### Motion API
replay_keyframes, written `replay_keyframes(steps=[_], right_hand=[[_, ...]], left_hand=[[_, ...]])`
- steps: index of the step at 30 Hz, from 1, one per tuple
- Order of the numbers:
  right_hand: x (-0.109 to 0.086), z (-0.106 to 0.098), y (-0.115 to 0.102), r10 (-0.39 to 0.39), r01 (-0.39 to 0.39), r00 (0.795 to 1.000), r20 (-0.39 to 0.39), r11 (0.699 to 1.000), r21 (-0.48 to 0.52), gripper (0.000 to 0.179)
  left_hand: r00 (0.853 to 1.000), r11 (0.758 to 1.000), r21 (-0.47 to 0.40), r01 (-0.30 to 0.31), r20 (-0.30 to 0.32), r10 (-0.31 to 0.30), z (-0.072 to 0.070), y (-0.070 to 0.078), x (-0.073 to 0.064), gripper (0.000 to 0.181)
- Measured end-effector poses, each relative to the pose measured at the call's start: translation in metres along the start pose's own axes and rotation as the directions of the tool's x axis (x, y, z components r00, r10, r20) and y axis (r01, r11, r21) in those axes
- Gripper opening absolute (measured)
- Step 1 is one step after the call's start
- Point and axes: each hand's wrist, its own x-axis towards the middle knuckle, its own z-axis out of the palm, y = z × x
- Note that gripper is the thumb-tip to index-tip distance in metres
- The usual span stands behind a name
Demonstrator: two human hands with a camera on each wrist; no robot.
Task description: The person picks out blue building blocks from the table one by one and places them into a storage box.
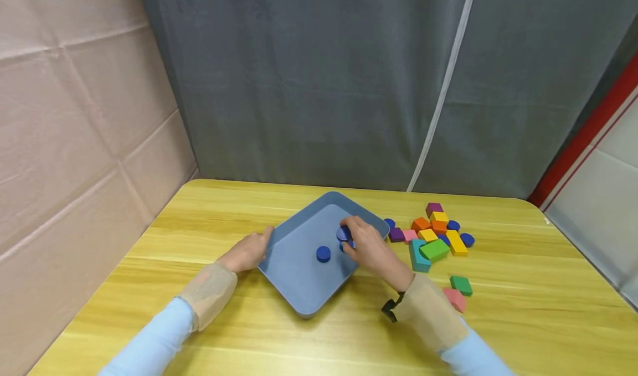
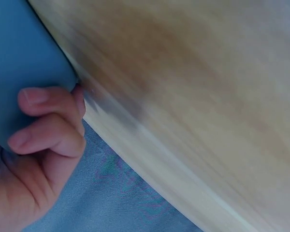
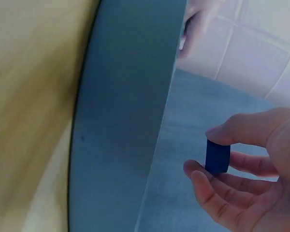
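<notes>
A grey-blue tray (image 1: pixel 299 279) sits on the table, turned cornerwise. My left hand (image 1: pixel 249 251) grips its left corner; in the left wrist view the curled fingers (image 2: pixel 53 133) lie against the tray wall (image 2: pixel 24 53). Over the right part of the tray, my right hand (image 1: pixel 369 246) pinches a dark blue round block (image 1: pixel 343 233) between thumb and fingers. The same block (image 3: pixel 217 157) shows above the rim in the right wrist view. One blue round block (image 1: pixel 323 254) lies on the tray floor. Another blue round block (image 1: pixel 344 247) is partly hidden below the right hand.
Right of the tray is a loose group of coloured blocks, among them a light green block (image 1: pixel 435 250), a teal block (image 1: pixel 418 257) and a yellow block (image 1: pixel 456 243). Nearer me lie a green block (image 1: pixel 461 285) and a pink block (image 1: pixel 455 299). A grey curtain (image 1: pixel 309 88) hangs behind the table.
</notes>
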Motion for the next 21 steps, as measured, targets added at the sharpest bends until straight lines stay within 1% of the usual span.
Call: replay_keyframes(steps=[2, 7, 10, 17, 21], right_hand=[[0.0, 0.004, -0.001, -0.012, 0.012, 1.0, 0.008, 1.0, 0.01, 0.034], [0.0, 0.014, -0.004, -0.036, 0.034, 0.998, 0.059, 0.999, 0.036, 0.033], [0.0, 0.02, -0.007, -0.068, 0.065, 0.993, 0.091, 0.997, 0.034, 0.033], [0.001, 0.033, -0.018, -0.134, 0.129, 0.976, 0.17, 0.991, 0.038, 0.032], [-0.002, 0.04, -0.024, -0.174, 0.17, 0.963, 0.208, 0.985, 0.037, 0.03]], left_hand=[[1.0, 1.0, 0.0, -0.001, -0.003, 0.001, 0.0, 0.0, 0.001, 0.04], [1.0, 1.0, 0.0, 0.007, 0.003, -0.007, 0.0, 0.001, 0.001, 0.039], [1.0, 1.0, 0.001, 0.014, 0.007, -0.014, -0.001, 0.001, 0.001, 0.039], [1.0, 1.0, 0.012, 0.006, 0.0, -0.006, -0.001, 0.001, 0.001, 0.037], [1.0, 1.0, 0.01, 0.016, 0.009, -0.016, -0.001, 0.001, 0.001, 0.037]])
